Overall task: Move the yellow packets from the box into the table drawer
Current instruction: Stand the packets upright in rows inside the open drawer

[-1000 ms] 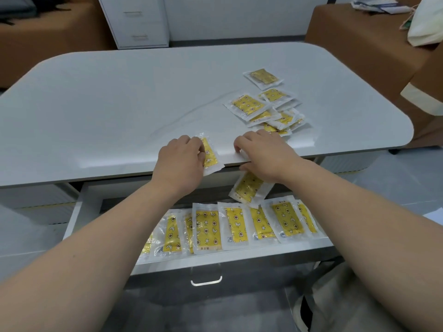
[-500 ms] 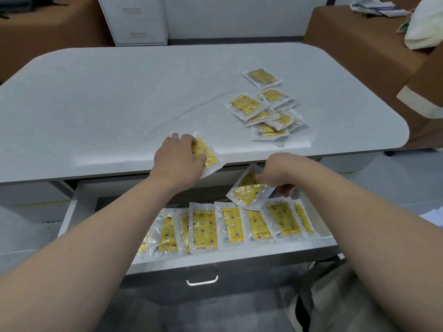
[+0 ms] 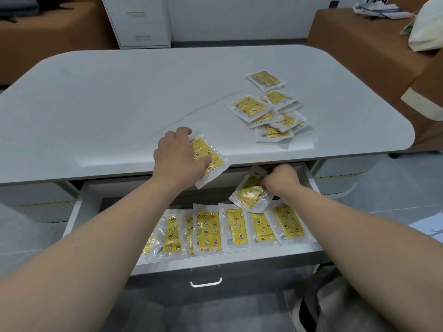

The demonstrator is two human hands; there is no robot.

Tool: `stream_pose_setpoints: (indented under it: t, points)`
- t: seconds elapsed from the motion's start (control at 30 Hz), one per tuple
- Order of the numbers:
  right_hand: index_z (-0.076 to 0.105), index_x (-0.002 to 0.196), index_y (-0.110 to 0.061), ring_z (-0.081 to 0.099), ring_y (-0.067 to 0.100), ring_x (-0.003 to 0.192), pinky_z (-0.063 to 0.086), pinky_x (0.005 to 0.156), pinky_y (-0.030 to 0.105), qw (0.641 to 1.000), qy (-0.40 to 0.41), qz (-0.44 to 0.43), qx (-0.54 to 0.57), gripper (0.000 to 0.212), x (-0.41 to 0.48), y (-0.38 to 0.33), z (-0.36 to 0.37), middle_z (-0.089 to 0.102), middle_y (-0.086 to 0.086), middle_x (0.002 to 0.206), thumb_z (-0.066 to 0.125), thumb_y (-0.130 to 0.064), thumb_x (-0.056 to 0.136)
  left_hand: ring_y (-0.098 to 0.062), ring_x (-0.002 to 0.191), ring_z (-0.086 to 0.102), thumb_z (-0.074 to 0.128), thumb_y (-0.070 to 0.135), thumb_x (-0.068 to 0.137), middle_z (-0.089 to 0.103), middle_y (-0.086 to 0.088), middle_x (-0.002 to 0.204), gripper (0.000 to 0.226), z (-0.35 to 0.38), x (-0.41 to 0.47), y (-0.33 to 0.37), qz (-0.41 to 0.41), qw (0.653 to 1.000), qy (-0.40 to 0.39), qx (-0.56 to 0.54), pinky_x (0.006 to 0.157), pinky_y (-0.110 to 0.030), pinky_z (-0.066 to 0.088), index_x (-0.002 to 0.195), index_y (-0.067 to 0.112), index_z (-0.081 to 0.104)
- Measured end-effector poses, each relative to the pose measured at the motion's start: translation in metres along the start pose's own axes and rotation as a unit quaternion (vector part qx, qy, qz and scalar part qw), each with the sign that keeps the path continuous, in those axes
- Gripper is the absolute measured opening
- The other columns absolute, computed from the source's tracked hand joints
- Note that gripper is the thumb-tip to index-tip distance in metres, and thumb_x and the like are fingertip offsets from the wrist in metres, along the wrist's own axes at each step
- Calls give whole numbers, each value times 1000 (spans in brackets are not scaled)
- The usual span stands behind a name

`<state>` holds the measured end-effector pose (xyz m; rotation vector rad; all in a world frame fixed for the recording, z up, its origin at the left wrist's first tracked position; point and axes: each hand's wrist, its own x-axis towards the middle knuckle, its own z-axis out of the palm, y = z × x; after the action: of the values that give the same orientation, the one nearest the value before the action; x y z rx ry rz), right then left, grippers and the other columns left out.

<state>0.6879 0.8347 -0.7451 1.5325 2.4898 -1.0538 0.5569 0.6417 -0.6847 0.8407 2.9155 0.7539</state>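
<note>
Across the middle of the view spreads the pale surface (image 3: 119, 104), with its open drawer (image 3: 79, 212) pulled out below the front edge. Along the drawer's front lies a row of yellow packets (image 3: 207, 230), side by side and partly overlapping. On the surface's right part sits a loose pile of yellow packets (image 3: 271, 111), some stacked on others, one lying just beyond the rest. The left grip (image 3: 177, 159) lies palm down at the front edge over the overhanging packet (image 3: 206, 152), its thumb on the wrapper; whether it pinches or merely presses, I cannot tell, since the palm hides the fingers' hold. The right grip (image 3: 280, 179) is closed, fingers curled round the upper edge of the crumpled packet (image 3: 251, 195), which hangs tilted over the drawer's back right part, its lower end just above the row.
</note>
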Motion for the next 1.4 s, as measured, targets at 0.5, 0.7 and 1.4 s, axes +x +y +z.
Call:
stream_pose_setpoints:
  t: [0.5,0.7,1.4]
  points:
    - [68,115,-25,66,30,97,60,79,37,971,-234,-7,40,54,-4,23,-60,62,7,109,57,17,82,-18,117,54,81,20,80,45,1,133,70,-3,-9,14,40,991,21,-130,86,-28,46,139,28,43]
    - [77,102,1,70,26,92,59,91,49,979,-194,35,56,26,-9,34,-65,71,22,111,64,4,79,-15,107,61,71,16,90,59,3,122,58,-5,-22,28,39,977,-18,-207,85,-24,50,141,30,48]
    - [61,122,-6,72,42,100,56,91,57,930,-285,98,213,47,-28,52,-85,74,20,110,52,20,83,-15,93,71,71,16,92,76,3,98,13,26,-52,49,-69,908,-347,-225,91,-38,56,103,23,70]
